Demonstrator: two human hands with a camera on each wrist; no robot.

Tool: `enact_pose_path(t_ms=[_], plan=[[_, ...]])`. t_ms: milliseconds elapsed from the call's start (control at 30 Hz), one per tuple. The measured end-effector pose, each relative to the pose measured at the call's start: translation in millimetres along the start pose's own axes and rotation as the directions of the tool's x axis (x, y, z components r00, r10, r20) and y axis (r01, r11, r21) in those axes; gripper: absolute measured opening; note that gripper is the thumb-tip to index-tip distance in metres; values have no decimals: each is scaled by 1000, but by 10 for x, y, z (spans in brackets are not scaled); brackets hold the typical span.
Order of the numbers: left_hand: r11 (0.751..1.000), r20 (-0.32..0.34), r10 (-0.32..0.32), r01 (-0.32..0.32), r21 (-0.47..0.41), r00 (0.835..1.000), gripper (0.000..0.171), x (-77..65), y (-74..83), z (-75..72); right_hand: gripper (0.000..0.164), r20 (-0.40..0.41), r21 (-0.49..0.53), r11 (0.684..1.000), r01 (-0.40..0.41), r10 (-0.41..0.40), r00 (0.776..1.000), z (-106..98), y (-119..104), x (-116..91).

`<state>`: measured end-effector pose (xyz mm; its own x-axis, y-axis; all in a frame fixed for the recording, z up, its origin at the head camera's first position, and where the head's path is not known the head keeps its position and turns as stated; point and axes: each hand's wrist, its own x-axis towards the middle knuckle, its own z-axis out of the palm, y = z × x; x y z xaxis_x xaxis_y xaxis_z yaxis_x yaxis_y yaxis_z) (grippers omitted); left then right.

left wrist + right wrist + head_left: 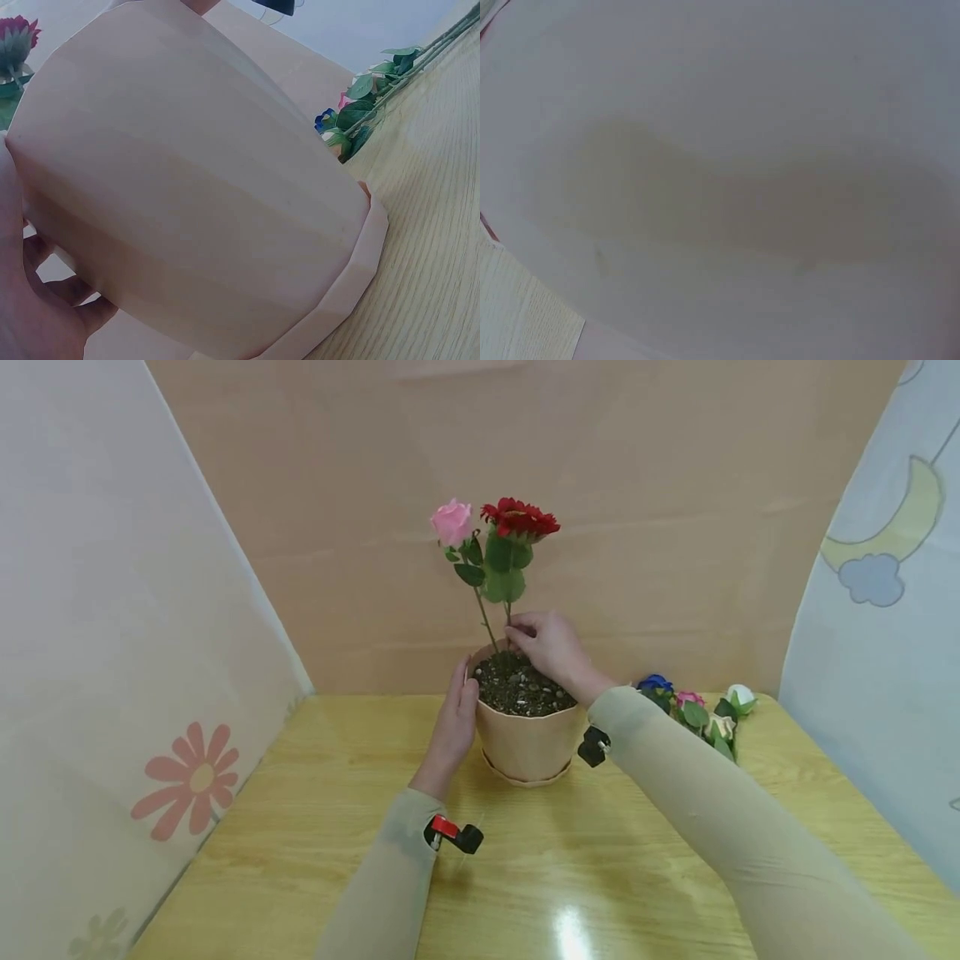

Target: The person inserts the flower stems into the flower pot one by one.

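A peach-coloured flower pot (528,745) filled with dark soil (517,685) stands on a matching saucer (527,782). My left hand (454,720) holds the pot from its left side, thumb near the rim and fingers bent round the wall in the left wrist view. With thumb and fingertips, my right hand (551,646) pinches the stem of a red daisy-like flower (519,518) just above the soil. Left of it, a pink rose (452,522) rises upright from the soil. The pot's pale wall (727,90) fills most of the right wrist view, hiding the right fingers there.
Several loose artificial flowers lie on the table at the back right, among them a blue one (656,682), a pink one (689,699) and a white rose (740,694). A tan backdrop (360,568) stands behind the wooden table (345,852), with pale panels on both sides.
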<state>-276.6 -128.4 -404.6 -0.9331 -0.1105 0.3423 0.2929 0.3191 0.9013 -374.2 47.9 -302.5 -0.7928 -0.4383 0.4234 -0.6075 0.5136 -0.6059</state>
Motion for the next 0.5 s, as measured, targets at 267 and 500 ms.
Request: enact_pose_path(t_ms=[267,500], plan=[[1000,26,-3,3,-5,1000,61,-8,-41,61,20,-6,23,1000,-12,12,1000,36,111,-44],[1000,7,-13,13,-11,1000,60,-1,-23,65,18,-28,55,998,-26,28,999,37,123,-34]])
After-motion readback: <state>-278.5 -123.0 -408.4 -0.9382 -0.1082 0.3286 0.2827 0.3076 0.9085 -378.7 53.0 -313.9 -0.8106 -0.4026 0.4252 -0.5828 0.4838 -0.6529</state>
